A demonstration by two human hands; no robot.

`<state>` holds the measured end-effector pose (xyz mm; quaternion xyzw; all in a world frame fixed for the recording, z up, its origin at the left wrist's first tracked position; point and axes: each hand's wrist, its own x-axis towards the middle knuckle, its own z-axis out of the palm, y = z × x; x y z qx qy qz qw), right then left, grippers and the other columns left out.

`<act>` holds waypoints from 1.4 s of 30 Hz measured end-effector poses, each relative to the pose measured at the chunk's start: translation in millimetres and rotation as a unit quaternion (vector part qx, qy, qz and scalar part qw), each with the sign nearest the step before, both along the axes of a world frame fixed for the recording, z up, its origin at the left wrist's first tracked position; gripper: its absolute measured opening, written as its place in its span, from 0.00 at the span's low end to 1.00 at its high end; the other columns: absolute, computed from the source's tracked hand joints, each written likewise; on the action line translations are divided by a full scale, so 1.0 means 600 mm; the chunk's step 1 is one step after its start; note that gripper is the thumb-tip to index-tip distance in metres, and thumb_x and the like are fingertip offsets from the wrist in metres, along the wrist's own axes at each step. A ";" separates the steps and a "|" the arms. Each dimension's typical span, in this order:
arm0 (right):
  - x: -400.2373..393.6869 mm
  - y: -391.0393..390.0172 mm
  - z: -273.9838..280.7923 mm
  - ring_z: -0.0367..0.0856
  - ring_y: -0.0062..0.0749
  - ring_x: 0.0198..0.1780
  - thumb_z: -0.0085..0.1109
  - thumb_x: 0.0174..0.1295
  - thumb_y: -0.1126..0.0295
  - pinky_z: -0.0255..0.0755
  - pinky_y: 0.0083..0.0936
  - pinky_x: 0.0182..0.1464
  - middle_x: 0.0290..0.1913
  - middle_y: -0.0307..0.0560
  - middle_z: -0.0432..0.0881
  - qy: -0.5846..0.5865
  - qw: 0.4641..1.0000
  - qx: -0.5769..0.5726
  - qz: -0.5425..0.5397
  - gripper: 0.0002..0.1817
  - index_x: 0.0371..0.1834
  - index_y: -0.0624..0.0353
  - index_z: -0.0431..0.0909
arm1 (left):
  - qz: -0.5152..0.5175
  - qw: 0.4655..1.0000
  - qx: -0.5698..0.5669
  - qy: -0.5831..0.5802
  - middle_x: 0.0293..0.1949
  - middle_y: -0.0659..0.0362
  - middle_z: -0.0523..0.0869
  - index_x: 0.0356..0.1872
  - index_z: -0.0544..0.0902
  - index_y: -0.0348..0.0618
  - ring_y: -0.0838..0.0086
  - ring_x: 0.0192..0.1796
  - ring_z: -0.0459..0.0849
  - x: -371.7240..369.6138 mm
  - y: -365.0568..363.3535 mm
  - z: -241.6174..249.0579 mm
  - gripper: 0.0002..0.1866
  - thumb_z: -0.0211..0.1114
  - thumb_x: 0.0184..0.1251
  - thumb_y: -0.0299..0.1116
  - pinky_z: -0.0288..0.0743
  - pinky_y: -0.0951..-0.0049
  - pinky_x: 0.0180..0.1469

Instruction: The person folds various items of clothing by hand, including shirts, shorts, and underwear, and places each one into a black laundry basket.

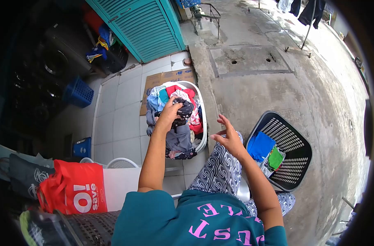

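Note:
My left hand is closed on a black garment with small light specks, at the top of a heap of clothes. The heap fills a white laundry basket and spills over its near side. Grey cloth hangs there, and red, white and blue pieces lie around. My right hand is held in the air above my patterned trouser leg, fingers apart and nothing in them. To its right, a dark grey laundry basket holds a folded blue cloth and a green one.
Flattened cardboard lies under the white basket. At the left are a red shopping bag, a white chair and a blue basket. A teal louvred door stands behind. Clothes hang from a rack at the far right.

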<state>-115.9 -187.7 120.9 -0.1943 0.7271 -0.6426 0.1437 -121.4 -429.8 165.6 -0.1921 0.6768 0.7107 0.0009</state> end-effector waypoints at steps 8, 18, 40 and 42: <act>-0.050 -0.114 -0.050 0.79 0.27 0.38 0.43 0.62 0.69 0.74 0.19 0.33 0.41 0.41 0.76 -0.325 0.934 -0.146 0.021 0.13 0.49 0.56 0.69 | 0.094 0.913 -0.329 0.223 0.48 0.45 0.73 0.55 0.65 0.35 0.57 0.51 0.73 0.043 0.074 -0.095 0.23 0.56 0.64 0.38 0.66 0.65 0.54; -0.110 -0.022 0.089 0.73 0.18 0.35 0.45 0.63 0.66 0.74 0.23 0.41 0.34 0.36 0.75 -0.230 0.910 -0.333 -0.090 0.07 0.41 0.54 0.69 | 0.144 0.773 -0.599 0.152 0.55 0.46 0.64 0.60 0.61 0.41 0.53 0.60 0.63 0.115 0.046 -0.239 0.39 0.66 0.41 0.23 0.57 0.58 0.62; -0.051 0.204 0.109 0.69 0.51 0.56 0.58 0.54 0.62 0.62 0.36 0.58 0.56 0.61 0.69 0.182 0.924 0.176 -0.287 0.28 0.58 0.61 0.64 | -0.222 0.953 0.206 -0.008 0.39 0.60 0.81 0.49 0.74 0.42 0.78 0.40 0.79 0.031 0.220 -0.031 0.14 0.54 0.61 0.27 0.74 0.78 0.38; -0.018 0.186 0.039 0.68 0.48 0.57 0.59 0.53 0.61 0.61 0.33 0.59 0.57 0.57 0.69 0.157 0.952 0.157 -0.212 0.27 0.55 0.61 0.67 | -0.219 0.950 0.217 -0.046 0.41 0.59 0.80 0.52 0.70 0.42 0.75 0.41 0.80 0.041 0.220 -0.021 0.16 0.53 0.62 0.29 0.76 0.77 0.39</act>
